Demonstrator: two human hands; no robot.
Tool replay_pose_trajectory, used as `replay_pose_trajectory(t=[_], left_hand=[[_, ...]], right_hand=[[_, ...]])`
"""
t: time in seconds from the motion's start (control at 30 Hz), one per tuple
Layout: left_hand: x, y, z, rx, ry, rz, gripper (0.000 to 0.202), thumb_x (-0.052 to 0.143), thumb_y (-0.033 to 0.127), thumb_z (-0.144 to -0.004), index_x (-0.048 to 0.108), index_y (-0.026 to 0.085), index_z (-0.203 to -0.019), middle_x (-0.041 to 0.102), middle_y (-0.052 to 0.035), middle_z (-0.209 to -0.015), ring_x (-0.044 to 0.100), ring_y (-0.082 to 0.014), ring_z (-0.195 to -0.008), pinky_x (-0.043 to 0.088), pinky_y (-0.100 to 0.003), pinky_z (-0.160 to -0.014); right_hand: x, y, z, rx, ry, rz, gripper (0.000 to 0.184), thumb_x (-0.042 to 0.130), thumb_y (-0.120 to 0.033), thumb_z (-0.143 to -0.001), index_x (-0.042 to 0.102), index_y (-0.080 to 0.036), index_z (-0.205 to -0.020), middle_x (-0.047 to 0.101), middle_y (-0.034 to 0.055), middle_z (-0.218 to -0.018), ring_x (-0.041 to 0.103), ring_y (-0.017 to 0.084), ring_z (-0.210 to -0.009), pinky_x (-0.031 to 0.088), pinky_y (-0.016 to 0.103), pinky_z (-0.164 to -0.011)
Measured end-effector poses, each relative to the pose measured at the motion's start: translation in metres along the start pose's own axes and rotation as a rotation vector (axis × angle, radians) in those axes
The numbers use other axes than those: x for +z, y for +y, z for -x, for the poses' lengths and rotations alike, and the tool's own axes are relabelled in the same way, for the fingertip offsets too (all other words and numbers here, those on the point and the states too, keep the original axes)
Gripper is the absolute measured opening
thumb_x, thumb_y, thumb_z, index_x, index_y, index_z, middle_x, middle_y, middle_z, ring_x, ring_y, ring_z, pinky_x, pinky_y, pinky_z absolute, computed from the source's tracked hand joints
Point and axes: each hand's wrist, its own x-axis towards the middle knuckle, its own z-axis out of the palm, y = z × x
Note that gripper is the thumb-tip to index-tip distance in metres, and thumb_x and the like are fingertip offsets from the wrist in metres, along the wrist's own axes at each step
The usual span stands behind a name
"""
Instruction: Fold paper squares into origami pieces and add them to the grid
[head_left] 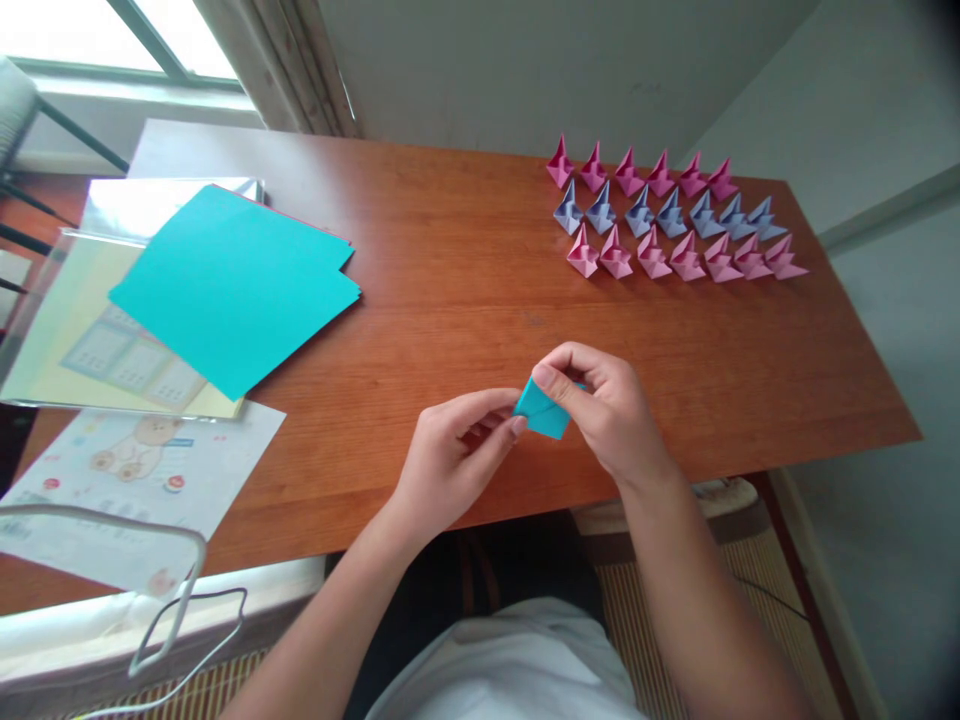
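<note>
Both my hands hold a small folded teal paper piece (544, 412) just above the front part of the wooden table (465, 260). My left hand (457, 450) pinches its left corner with thumb and fingers. My right hand (600, 400) grips it from the right, thumb pressed on top. At the far right of the table stand three rows of small folded paper figures: dark pink at the back (637, 172), blue in the middle (664, 214), light pink in front (682, 256).
A stack of teal paper sheets (236, 285) lies at the left on a clear plastic sleeve (45, 340). A printed sheet with a bear picture (142, 475) lies near the front left edge. A white cable (180, 600) hangs below. A wall runs behind the table.
</note>
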Motion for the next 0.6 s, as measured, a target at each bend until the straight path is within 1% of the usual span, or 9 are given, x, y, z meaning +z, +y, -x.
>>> replay_pose_trajectory(t=[0.13,0.23,0.3,0.37,0.4,0.43,0.47,0.53,0.6], left_hand=[[-0.001,-0.001,0.000,-0.067,0.019,0.158,0.017,0.074,0.032,-0.089,0.077,0.016,-0.093,0.077,-0.0051,-0.077,0.071,-0.0166,-0.069,0.057,-0.024,-0.065],[-0.002,0.001,-0.001,-0.126,0.060,0.236,0.017,0.076,0.033,-0.088,0.078,0.016,-0.091,0.077,-0.0038,-0.073,0.072,-0.0150,-0.066,0.057,-0.022,-0.062],[-0.003,0.003,-0.002,-0.162,0.113,0.270,0.016,0.077,0.032,-0.087,0.078,0.016,-0.088,0.077,-0.0032,-0.072,0.071,-0.0136,-0.064,0.056,-0.020,-0.060],[-0.004,0.004,-0.004,-0.177,0.177,0.313,0.015,0.078,0.031,-0.087,0.078,0.016,-0.087,0.077,-0.0026,-0.072,0.070,-0.0124,-0.063,0.056,-0.019,-0.059],[-0.004,0.004,-0.004,-0.176,0.211,0.339,0.014,0.079,0.030,-0.086,0.078,0.016,-0.087,0.077,-0.0022,-0.072,0.070,-0.0119,-0.063,0.055,-0.018,-0.059],[-0.005,0.004,-0.005,-0.171,0.244,0.365,0.014,0.079,0.030,-0.086,0.078,0.016,-0.088,0.077,-0.0017,-0.072,0.070,-0.0115,-0.064,0.055,-0.018,-0.059],[-0.005,0.003,-0.005,-0.164,0.270,0.389,0.014,0.079,0.030,-0.086,0.078,0.017,-0.089,0.077,-0.0013,-0.072,0.070,-0.0111,-0.064,0.055,-0.018,-0.059],[-0.005,0.002,-0.005,-0.154,0.297,0.427,0.014,0.080,0.030,-0.086,0.078,0.017,-0.090,0.077,-0.0010,-0.073,0.069,-0.0107,-0.065,0.055,-0.018,-0.060],[-0.005,0.002,-0.005,-0.149,0.290,0.442,0.013,0.080,0.029,-0.086,0.078,0.017,-0.090,0.076,-0.0010,-0.074,0.069,-0.0104,-0.066,0.055,-0.018,-0.062]], right_hand=[[0.004,0.002,-0.003,0.050,-0.035,-0.117,0.034,0.073,-0.049,-0.089,0.063,-0.020,-0.072,0.058,-0.0026,-0.066,0.054,0.012,-0.061,0.045,0.023,-0.053],[0.010,0.005,-0.004,0.049,-0.008,-0.155,0.033,0.072,-0.051,-0.089,0.064,-0.021,-0.075,0.062,-0.0017,-0.070,0.058,0.013,-0.065,0.049,0.024,-0.057],[0.014,0.006,-0.003,0.011,0.034,-0.181,0.031,0.068,-0.054,-0.092,0.069,-0.023,-0.088,0.069,0.0004,-0.084,0.065,0.016,-0.077,0.054,0.027,-0.069],[0.019,0.009,0.001,-0.035,0.090,-0.220,0.036,0.059,-0.059,-0.096,0.069,-0.026,-0.104,0.072,0.0029,-0.102,0.068,0.019,-0.094,0.056,0.031,-0.083],[0.021,0.011,0.004,-0.050,0.119,-0.238,0.039,0.053,-0.062,-0.097,0.068,-0.027,-0.109,0.072,0.0038,-0.107,0.068,0.020,-0.099,0.055,0.033,-0.088],[0.023,0.013,0.007,-0.053,0.135,-0.246,0.042,0.050,-0.063,-0.098,0.067,-0.027,-0.111,0.072,0.0042,-0.108,0.068,0.020,-0.100,0.056,0.034,-0.088],[0.025,0.016,0.011,-0.043,0.142,-0.240,0.041,0.050,-0.063,-0.098,0.067,-0.027,-0.111,0.072,0.0041,-0.106,0.068,0.020,-0.096,0.056,0.033,-0.085],[0.030,0.020,0.019,-0.037,0.098,-0.215,0.035,0.059,-0.058,-0.096,0.067,-0.026,-0.106,0.072,0.0034,-0.096,0.068,0.019,-0.088,0.056,0.033,-0.080],[0.033,0.023,0.024,-0.050,0.086,-0.172,0.025,0.067,-0.048,-0.094,0.069,-0.025,-0.100,0.073,0.0028,-0.092,0.068,0.019,-0.086,0.056,0.033,-0.081]])
